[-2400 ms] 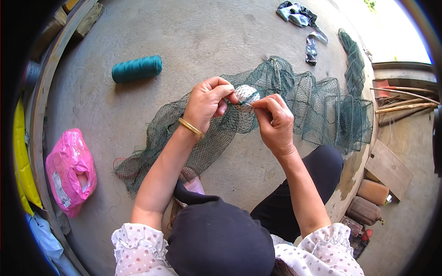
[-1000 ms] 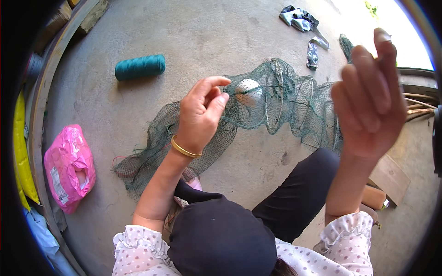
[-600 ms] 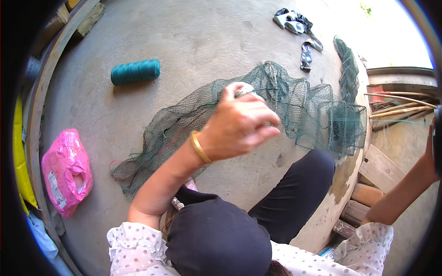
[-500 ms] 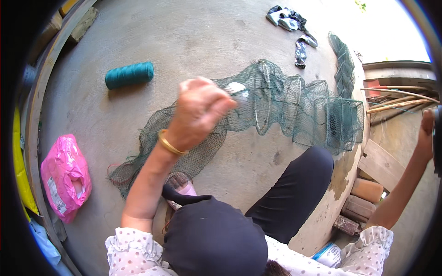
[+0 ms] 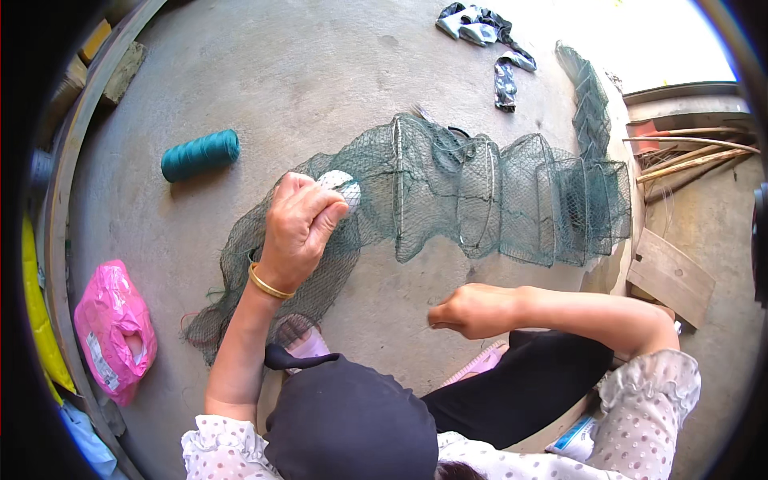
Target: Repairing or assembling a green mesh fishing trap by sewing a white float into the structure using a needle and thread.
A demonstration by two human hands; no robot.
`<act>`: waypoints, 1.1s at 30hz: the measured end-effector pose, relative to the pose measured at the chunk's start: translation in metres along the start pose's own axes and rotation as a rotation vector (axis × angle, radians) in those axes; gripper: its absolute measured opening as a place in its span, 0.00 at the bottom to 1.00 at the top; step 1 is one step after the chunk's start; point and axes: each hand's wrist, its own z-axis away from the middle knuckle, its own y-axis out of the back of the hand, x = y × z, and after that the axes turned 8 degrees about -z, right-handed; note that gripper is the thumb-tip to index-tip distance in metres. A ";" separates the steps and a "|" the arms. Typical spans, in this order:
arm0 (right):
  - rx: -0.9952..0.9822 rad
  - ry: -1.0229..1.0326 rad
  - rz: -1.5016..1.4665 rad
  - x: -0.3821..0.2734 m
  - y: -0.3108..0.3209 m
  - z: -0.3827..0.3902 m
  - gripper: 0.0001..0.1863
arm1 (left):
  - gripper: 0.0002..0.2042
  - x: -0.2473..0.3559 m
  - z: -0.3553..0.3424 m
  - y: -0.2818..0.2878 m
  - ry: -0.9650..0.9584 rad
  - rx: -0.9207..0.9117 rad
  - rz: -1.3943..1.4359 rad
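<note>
A long dark-green fishing net trap (image 5: 432,192) with hoop frames is stretched across the concrete floor in front of me. My left hand (image 5: 296,228), with a gold bangle at the wrist, is closed on the netting toward its left part. Just beyond those fingertips shows a rounded white thing (image 5: 342,188) crossed by mesh and a dark strand; its kind is unclear. My right hand (image 5: 476,310) hangs in front of the net, apart from it, thumb and fingers pinched together. Whatever the pinch holds is too small to make out. The net's near left end reaches my foot.
A spool of teal twine (image 5: 200,155) lies at the left, beyond a torn pink plastic package (image 5: 117,330). Crumpled black-and-white cloth (image 5: 480,26) is on the far floor. Wooden poles (image 5: 692,164) and a board (image 5: 670,276) are at the right.
My right hand has swung in from the far right to the middle. My left hand has shifted left and nearer, with the netting and the white thing. The hoops look more upright.
</note>
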 end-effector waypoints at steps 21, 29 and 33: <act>0.540 -0.639 0.249 0.226 0.219 -0.123 0.18 | 0.08 0.013 0.038 0.018 -0.082 -0.128 -0.090; 1.485 -0.101 0.298 0.217 0.275 -0.077 0.11 | 0.09 0.014 0.041 0.022 -0.063 -0.068 -0.118; 1.532 0.109 -0.074 0.104 0.272 -0.034 0.15 | 0.08 0.018 0.048 0.027 -0.030 -0.024 -0.159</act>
